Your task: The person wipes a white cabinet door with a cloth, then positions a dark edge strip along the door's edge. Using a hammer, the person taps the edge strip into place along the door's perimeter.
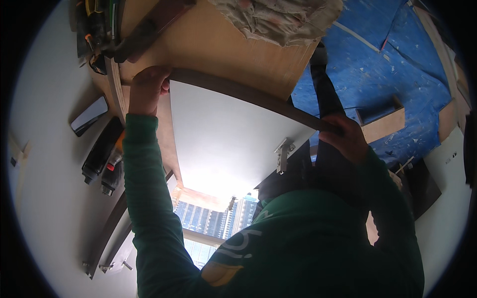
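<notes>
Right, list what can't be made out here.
Panel, back face: head view, hidden by its white front.
Cloth, far end: head view, cut off by the top edge.
Buildings, lower parts: head view, blocked by the shirt.

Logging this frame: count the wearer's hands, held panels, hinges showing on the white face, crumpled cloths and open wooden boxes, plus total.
Hands, left hand and right hand: 2
Held panel: 1
Hinge: 1
Crumpled cloth: 1
Open wooden box: 1
Total: 6

Daylight from the window (203, 237) near seven o'clock glares on the white panel (226, 131), fisheye edges curving into black.
</notes>
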### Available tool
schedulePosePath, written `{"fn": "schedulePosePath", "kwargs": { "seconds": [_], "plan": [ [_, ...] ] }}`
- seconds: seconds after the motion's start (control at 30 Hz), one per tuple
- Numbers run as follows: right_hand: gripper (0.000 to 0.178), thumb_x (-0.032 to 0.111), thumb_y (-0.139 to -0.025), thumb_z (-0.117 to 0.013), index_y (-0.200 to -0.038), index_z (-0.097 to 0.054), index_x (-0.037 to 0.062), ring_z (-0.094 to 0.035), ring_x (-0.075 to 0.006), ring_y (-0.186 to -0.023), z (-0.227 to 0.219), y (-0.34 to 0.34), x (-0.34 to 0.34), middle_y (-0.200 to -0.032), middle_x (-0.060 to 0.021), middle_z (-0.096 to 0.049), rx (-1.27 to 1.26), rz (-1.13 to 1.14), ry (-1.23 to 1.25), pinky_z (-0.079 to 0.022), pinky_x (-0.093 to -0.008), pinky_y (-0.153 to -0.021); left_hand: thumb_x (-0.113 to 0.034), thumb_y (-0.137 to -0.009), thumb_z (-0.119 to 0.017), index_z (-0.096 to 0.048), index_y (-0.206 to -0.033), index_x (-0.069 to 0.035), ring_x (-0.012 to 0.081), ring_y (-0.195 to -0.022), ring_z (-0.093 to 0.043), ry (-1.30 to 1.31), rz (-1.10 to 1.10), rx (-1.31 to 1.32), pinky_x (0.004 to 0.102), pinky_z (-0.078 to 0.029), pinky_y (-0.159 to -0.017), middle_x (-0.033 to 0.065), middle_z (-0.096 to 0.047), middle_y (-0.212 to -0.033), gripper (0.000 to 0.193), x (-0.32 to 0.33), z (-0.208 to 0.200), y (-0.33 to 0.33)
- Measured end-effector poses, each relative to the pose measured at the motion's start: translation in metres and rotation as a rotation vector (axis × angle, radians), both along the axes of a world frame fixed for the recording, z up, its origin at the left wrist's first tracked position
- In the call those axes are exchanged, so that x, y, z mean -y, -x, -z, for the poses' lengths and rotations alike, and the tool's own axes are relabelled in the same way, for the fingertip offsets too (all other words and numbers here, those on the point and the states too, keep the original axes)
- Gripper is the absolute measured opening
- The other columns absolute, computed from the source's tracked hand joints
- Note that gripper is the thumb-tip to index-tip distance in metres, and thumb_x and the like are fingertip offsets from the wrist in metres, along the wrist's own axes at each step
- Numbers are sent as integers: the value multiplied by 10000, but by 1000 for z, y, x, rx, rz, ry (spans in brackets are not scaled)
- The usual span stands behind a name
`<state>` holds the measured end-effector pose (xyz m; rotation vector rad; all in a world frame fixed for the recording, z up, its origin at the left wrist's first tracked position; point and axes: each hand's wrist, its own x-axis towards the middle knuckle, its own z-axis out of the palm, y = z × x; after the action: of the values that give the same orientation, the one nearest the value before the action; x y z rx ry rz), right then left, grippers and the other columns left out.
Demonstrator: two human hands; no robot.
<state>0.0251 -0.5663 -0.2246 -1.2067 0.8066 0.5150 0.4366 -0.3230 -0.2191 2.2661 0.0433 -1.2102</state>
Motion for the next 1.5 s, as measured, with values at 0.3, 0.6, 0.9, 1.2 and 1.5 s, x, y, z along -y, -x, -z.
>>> {"fn": "schedulePosePath", "kwargs": {
  "seconds": [0.3, 0.6, 0.9, 1.2, 1.5],
  "plan": [
    [264, 154, -887, -768, -1093, -658, 30, -624, -109, -850, 5, -1, 0, -925, -48, -673, -29, -5, -22, -497, -296, -762, -257, -931, -687, -669, -833, -80, 86, -606, -533, -3, 19, 31, 248, -426, -581, -18, -567, -670, 202, 0, 2, -2],
    [279, 152, -887, -772, -1111, -657, 33, -642, -108, -881, 10, 3, -2, -942, -54, -687, -18, 8, -38, -511, -300, -778, -222, -907, -687, -702, -859, -49, 91, -622, -562, -8, 32, 3, 251, -454, -603, -1, -609, -687, 180, -4, 5, -7],
    [294, 153, -881, -779, -1119, -653, 36, -643, -108, -875, 12, 6, -5, -938, -50, -686, -9, 29, -35, -513, -301, -775, -225, -899, -691, -700, -850, -47, 93, -619, -562, 13, 32, 0, 252, -458, -604, 0, -609, -685, 185, -6, 7, -9],
    [302, 153, -876, -784, -1119, -652, 35, -642, -107, -880, 11, 5, -7, -950, -53, -683, -17, 17, -17, -512, -298, -779, -239, -896, -689, -694, -843, -48, 96, -625, -568, 14, 25, 1, 252, -460, -606, 1, -610, -695, 199, -6, 7, -8],
    [344, 184, -872, -791, -1151, -659, 32, -657, -158, -907, 7, 2, 1, -1001, -76, -678, 25, -106, 77, -519, -315, -805, -222, -894, -670, -681, -835, -35, 97, -618, -571, -19, 84, 48, 255, -469, -595, 9, -599, -678, 196, 3, 2, -5]
  ]
}}
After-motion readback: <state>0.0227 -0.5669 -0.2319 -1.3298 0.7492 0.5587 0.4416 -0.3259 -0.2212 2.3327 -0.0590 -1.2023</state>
